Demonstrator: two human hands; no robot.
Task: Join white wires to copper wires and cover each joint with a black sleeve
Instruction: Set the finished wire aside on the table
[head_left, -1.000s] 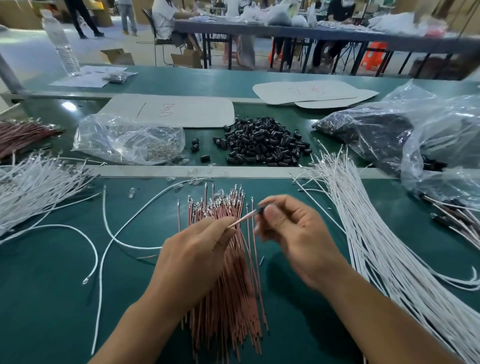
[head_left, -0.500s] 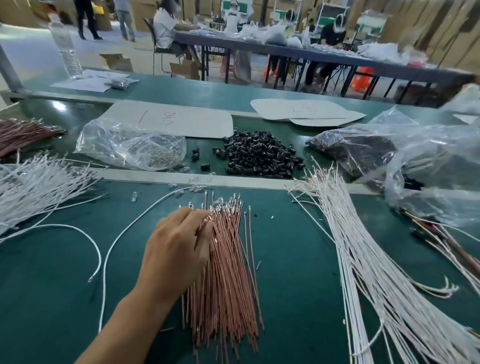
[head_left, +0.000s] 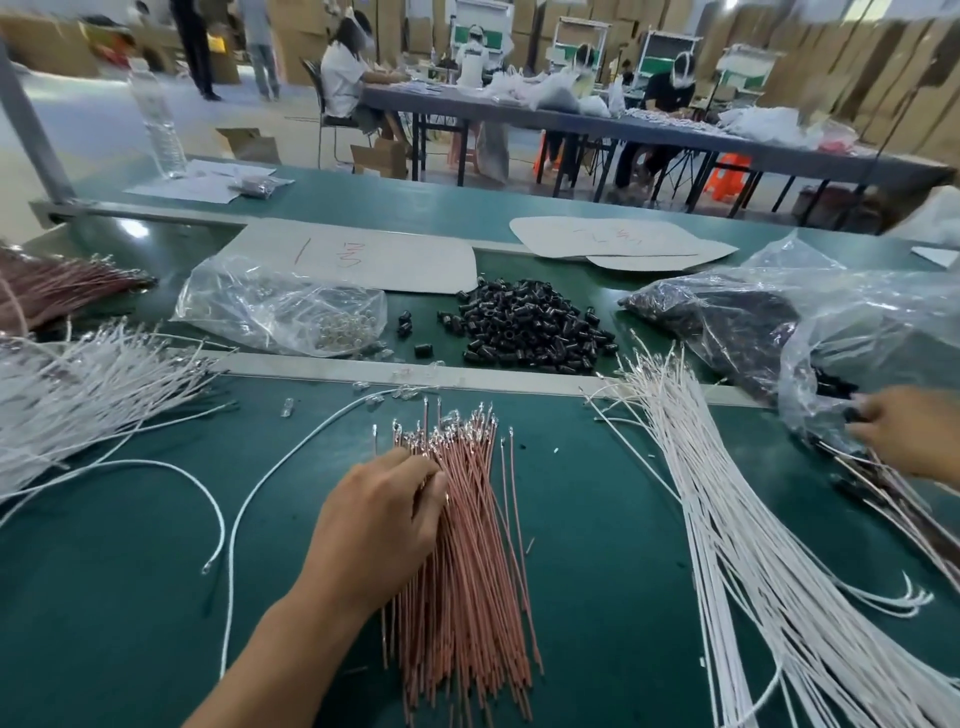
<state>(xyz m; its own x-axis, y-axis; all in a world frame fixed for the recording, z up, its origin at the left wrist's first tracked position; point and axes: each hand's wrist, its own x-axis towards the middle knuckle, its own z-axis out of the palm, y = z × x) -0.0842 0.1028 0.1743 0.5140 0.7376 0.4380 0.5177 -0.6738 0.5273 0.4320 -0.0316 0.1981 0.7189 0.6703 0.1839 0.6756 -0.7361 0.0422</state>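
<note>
A fanned bundle of copper wires (head_left: 467, 597) lies in the middle of the green table (head_left: 104, 597). My left hand (head_left: 379, 525) rests on the bundle's left side, fingers curled, tips pinching among the wires. A long sheaf of white wires (head_left: 753, 545) runs down the right. At the far right edge my right hand (head_left: 904, 431) pinches a black-sleeved wire end over a small pile of sleeved wires (head_left: 893, 499). Loose black sleeves (head_left: 524, 327) are heaped beyond a metal strip (head_left: 467, 371).
More white wires (head_left: 78, 395) pile up at left, and two loose ones (head_left: 234, 519) curve beside my left hand. A clear bag of metal terminals (head_left: 280, 306) and a large crumpled bag (head_left: 831, 322) sit behind. Further back stand cardboard sheets (head_left: 363, 254) and a water bottle (head_left: 158, 124).
Both hands held one wire over the copper bundle a second ago. My right hand has since swung out to the far right pile, and my left hand has dropped onto the copper wires.
</note>
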